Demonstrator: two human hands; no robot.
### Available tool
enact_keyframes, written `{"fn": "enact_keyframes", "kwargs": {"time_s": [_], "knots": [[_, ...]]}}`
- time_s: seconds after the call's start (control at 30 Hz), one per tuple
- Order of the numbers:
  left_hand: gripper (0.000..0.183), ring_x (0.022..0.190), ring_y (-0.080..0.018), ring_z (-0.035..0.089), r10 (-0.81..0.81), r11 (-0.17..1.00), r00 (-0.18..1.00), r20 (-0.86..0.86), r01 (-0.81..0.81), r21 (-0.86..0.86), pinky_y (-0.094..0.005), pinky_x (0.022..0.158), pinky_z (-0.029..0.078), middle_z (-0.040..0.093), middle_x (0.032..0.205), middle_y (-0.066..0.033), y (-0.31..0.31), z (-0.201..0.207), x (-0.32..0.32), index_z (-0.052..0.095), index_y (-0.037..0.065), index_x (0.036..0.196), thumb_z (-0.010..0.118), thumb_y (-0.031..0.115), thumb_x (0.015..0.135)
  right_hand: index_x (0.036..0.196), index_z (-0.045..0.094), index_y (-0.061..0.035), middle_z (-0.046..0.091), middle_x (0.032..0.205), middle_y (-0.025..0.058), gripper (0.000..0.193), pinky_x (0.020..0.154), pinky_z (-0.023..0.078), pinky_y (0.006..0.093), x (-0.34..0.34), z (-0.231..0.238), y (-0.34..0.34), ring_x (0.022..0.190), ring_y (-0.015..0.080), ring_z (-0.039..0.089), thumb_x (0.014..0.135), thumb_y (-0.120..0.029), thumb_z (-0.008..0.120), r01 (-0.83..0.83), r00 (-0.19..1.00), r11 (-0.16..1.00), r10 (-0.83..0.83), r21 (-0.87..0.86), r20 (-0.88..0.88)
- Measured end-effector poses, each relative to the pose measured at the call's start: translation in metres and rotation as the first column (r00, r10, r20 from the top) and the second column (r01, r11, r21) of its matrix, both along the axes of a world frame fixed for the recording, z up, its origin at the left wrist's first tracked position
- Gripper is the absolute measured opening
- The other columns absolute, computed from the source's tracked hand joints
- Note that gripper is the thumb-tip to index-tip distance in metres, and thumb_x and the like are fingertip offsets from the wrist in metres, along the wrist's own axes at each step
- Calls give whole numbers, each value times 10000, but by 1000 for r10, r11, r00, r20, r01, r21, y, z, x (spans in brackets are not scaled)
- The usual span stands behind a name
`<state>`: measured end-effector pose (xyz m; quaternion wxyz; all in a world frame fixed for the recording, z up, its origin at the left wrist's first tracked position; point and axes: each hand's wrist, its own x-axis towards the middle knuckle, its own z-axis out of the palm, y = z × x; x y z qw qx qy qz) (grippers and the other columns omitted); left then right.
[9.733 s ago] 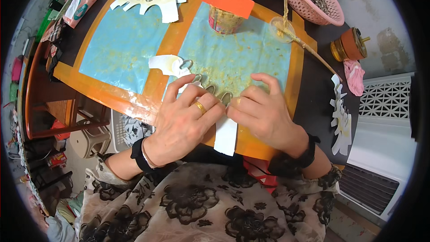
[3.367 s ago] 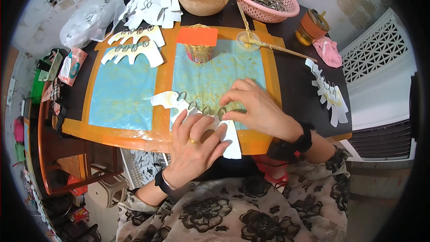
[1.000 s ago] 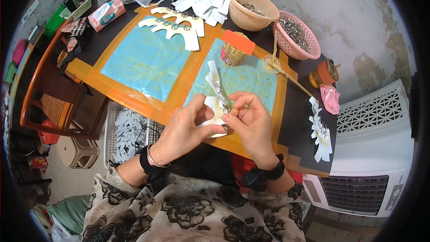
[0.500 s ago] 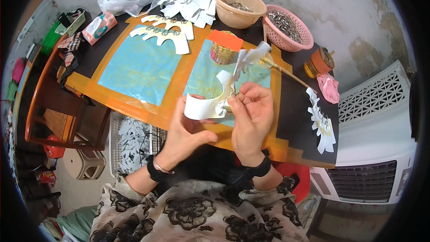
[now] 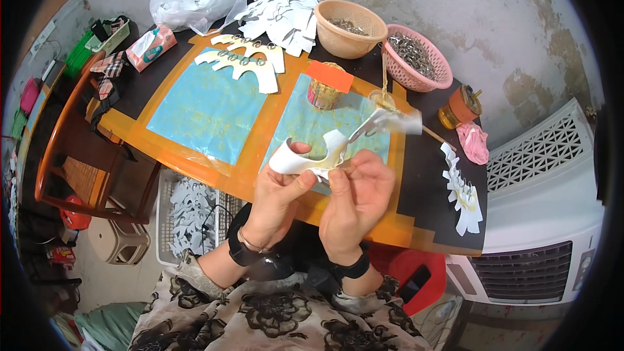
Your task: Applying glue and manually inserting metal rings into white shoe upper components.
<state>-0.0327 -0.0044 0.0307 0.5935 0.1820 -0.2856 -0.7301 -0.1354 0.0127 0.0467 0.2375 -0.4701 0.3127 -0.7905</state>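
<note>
A curled white scalloped strip (image 5: pixel 292 160), smeared with yellow glue along its cut edge, is held up over the near part of the table. My left hand (image 5: pixel 275 194) grips its rounded end, thumb on the near side. Thumb and fingers of my right hand (image 5: pixel 356 200) pinch the strip's edge beside that. Its far end, blurred by motion, sticks out to the right, where a metal ring seems to show. Behind the strip stands a glue tub (image 5: pixel 323 93) with an orange band. Two strips with rings (image 5: pixel 239 67) lie farther left.
A peach bowl (image 5: pixel 333 41) and a pink basket (image 5: pixel 437 68) hold metal rings at the back. White strips (image 5: pixel 279 16) are piled beside a plastic bag (image 5: pixel 195 3). An orange-lidded jar (image 5: pixel 459 109) and another strip (image 5: pixel 463 198) lie right. A crate (image 5: pixel 166 221) stands below left.
My left thumb has come down onto the strip, closer to my right hand. The strip's loose far end has swung right and down. The whole view has shifted slightly.
</note>
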Motion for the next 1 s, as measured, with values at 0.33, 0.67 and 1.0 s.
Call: {"fn": "enact_keyframes", "kwargs": {"time_s": [0.33,0.67,1.0], "knots": [[511,1235,-192,606,-526,824,833,-174,549,141,-414,1116,435,654,1319,-41,-6,3,30,552,83,1423,763,168,965,1219,517,-102,539,1283,69,391,915,531,341,-18,19,15,1042,170,621,928,101,681,-559,739,801,364,214,567],[494,1242,-179,606,-466,868,883,-59,469,164,-351,1078,485,649,1332,-80,-14,9,46,523,27,1429,696,239,1019,1252,501,-55,534,1317,101,435,922,519,301,-28,1,-1,989,145,626,904,118,697,-469,832,827,296,311,469],[477,851,-75,611,-107,940,551,828,328,-96,-273,740,494,684,957,-23,-35,41,59,706,18,1041,703,492,997,1264,556,-28,524,1364,173,478,752,547,273,-33,7,11,889,160,650,850,143,723,-110,914,938,226,330,-337]]}}
